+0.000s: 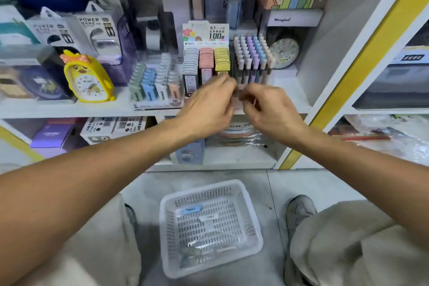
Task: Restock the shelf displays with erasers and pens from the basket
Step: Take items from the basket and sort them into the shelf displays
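Head view: left hand [209,104] and right hand [269,109] meet before the pen display [251,58], fingers pinching 1 small blurred item [239,94]; basket [251,195] on floor.

We saw the left hand [209,104] and the right hand [270,109] meeting in front of the shelf [69,107], their fingers pinching a small, blurred item between them, just below the pen display [251,58]. Beside it stood the lead-case display [205,60] and the eraser display [154,81]. On the floor [290,183] below sat the white basket [176,197], holding a few wrapped items.
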Tool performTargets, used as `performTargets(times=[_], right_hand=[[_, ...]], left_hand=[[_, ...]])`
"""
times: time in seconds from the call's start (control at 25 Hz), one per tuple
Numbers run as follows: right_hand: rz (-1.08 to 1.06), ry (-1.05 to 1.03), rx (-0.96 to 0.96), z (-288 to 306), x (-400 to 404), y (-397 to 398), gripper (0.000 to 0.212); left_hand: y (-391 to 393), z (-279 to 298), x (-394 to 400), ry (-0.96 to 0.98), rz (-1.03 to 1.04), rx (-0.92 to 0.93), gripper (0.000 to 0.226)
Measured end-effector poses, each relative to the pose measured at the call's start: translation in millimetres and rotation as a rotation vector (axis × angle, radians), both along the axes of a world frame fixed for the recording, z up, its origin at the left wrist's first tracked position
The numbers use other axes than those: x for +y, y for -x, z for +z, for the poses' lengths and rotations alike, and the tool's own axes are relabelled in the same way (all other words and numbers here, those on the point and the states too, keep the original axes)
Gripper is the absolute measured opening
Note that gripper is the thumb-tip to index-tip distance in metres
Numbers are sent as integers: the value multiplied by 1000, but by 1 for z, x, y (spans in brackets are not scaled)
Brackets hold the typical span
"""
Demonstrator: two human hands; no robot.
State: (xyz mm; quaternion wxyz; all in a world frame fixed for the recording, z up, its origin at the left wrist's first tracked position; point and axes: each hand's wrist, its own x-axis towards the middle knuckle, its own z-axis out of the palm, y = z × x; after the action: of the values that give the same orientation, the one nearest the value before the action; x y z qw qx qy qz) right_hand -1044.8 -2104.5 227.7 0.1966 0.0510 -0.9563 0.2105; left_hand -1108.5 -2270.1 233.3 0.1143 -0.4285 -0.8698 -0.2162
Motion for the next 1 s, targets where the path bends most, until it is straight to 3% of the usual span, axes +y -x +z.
performTargets(times=[0.2, 0.36, 0.44, 0.6, 0.84, 1.0], right_hand=[[79, -15, -641, -104, -46, -26, 21], [128, -77, -874, -179, -74, -36, 15], [158, -155, -976, -218, -79, -44, 23], [183, -242, -1052, -283, -77, -67, 40], [180, -275, -1062, -340, -99, -67, 63], [217, -385, -1013, -363, -102, -70, 62]], left_hand=[[-43, -99, -37, 487, 30, -429, 34], [-58, -168, -60, 698, 42, -529, 29], [-63, -199, -69, 800, 48, -583, 27], [-72, -259, -83, 858, 54, -710, 28], [-89, -330, -99, 856, 115, -730, 73], [-88, -354, -93, 832, 180, -672, 67]])
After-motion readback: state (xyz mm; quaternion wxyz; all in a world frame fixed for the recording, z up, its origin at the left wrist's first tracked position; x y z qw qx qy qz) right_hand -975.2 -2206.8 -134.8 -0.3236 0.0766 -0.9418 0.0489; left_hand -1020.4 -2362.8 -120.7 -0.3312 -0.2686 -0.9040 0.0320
